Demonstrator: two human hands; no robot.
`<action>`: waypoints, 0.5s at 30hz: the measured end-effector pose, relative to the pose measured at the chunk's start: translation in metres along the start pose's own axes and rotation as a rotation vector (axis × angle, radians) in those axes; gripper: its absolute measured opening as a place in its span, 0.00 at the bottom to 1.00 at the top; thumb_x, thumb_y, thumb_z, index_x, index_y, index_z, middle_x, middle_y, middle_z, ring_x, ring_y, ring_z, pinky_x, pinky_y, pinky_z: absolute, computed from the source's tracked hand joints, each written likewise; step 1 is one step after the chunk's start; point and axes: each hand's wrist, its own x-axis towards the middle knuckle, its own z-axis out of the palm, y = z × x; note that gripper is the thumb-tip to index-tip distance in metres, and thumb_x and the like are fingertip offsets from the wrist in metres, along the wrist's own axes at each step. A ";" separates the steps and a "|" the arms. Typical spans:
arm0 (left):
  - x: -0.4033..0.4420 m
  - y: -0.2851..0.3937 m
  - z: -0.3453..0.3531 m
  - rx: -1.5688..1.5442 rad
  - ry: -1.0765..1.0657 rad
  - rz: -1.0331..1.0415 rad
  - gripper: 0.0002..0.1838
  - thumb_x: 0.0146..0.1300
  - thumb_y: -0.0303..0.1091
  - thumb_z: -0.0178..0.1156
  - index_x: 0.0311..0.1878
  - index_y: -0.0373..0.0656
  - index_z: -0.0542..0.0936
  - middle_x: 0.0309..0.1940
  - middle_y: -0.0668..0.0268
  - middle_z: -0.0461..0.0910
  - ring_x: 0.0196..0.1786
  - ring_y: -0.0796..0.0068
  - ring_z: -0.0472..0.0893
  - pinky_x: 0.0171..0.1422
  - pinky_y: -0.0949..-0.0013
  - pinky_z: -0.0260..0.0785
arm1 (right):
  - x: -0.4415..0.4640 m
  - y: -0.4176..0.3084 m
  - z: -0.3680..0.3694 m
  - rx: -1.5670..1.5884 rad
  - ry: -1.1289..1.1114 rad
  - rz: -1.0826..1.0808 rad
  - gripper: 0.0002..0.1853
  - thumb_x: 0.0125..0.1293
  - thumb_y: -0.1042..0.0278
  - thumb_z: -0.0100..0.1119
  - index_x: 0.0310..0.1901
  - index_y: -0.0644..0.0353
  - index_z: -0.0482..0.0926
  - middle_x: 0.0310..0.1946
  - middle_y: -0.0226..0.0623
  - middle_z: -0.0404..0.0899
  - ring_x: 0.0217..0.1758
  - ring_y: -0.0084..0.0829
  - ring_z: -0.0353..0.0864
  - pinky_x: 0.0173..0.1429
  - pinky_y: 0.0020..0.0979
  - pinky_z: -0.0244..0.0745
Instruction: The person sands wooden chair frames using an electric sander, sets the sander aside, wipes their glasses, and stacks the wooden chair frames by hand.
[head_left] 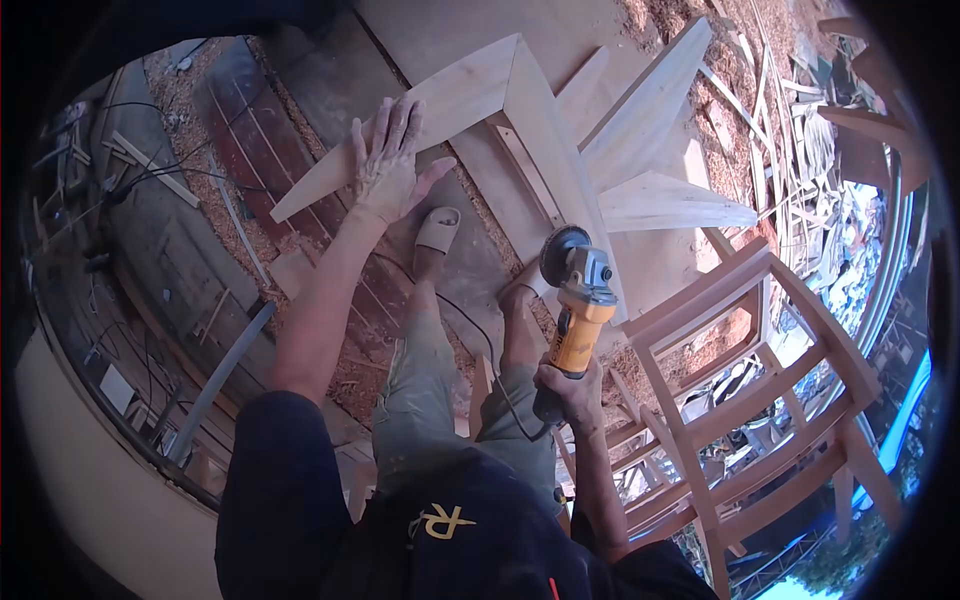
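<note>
My left hand (392, 165) lies with fingers spread on the left arm of an angled wooden frame (455, 95). My right hand (575, 392) is wrapped round the rear grip of a yellow and grey angle grinder (582, 325). The grinder's round disc (562, 255) is at the inner edge of the frame's right-hand piece; whether it touches the wood I cannot tell. A dark cord runs from the grinder's back end past my legs.
Tapered wooden pieces (650, 110) lie right of the frame. A slatted wooden chair frame (770, 410) stands at the lower right. Wood shavings and scraps (790, 150) cover the ground beyond. A grey pipe (225, 375) is at the left. My sandalled foot (437, 230) is below the frame.
</note>
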 end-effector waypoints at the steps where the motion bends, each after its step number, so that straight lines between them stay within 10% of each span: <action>1: 0.010 0.007 0.005 -0.006 0.025 0.038 0.54 0.71 0.75 0.45 0.86 0.44 0.49 0.88 0.61 0.45 0.89 0.55 0.41 0.85 0.31 0.28 | -0.004 0.004 -0.003 0.005 0.003 0.009 0.17 0.55 0.64 0.74 0.41 0.66 0.81 0.29 0.35 0.83 0.31 0.27 0.85 0.39 0.30 0.82; 15: 0.050 0.098 0.027 -0.005 -0.022 0.264 0.54 0.69 0.78 0.43 0.87 0.51 0.50 0.88 0.70 0.44 0.89 0.56 0.40 0.83 0.23 0.25 | -0.015 0.021 -0.029 0.231 0.112 0.056 0.15 0.58 0.68 0.74 0.40 0.68 0.81 0.29 0.35 0.84 0.30 0.26 0.86 0.39 0.28 0.82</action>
